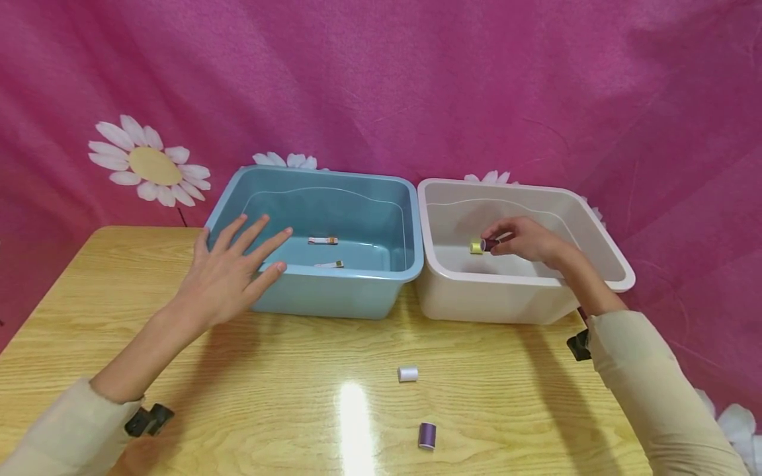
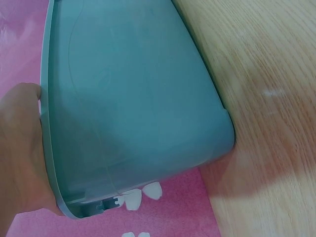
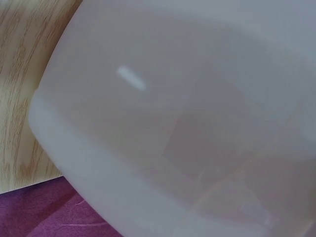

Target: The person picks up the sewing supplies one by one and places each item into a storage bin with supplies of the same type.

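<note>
My right hand [image 1: 526, 239] reaches into the white bin [image 1: 494, 299] and pinches a dark maroon thread spool [image 1: 489, 244] between thumb and fingers. A yellow thread spool [image 1: 476, 247] lies in that bin just beside it. In the right wrist view only the bin's outer wall [image 3: 128, 128] shows, not the hand. My left hand [image 1: 223, 277], fingers spread, is over the near left rim of the blue bin [image 1: 327, 294]. The left wrist view shows this hand [image 2: 22, 148] at the bin's rim; its fingertips are hidden there.
Two small, light-coloured pieces, a banded one [image 1: 323, 240] and a white one [image 1: 330, 264], lie inside the blue bin. On the wooden table [image 1: 286, 396], a white thread spool [image 1: 407, 374] and a purple thread spool [image 1: 427, 436] lie in front. Behind hangs a pink cloth [image 1: 369, 86] with flowers.
</note>
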A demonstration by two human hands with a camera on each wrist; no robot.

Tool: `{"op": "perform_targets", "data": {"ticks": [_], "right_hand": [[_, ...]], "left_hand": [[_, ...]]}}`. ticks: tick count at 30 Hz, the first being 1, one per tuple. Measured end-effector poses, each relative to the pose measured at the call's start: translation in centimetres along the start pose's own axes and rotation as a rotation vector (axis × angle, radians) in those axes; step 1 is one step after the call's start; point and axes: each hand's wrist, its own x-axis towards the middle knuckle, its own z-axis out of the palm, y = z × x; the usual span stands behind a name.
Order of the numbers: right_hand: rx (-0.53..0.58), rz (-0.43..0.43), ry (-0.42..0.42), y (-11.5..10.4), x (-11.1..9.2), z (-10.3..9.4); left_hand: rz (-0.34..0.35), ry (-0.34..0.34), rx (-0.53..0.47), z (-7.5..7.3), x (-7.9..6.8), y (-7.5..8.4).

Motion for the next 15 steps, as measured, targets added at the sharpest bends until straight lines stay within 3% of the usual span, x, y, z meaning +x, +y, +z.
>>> {"op": "perform_targets", "data": {"ticks": [15], "right_hand": [[-0.09,-0.022,-0.048,0.01,0.35,0.52]], "left_hand": [[0.007,0.014,0.002,0.09,-0.02,-0.13]]}}
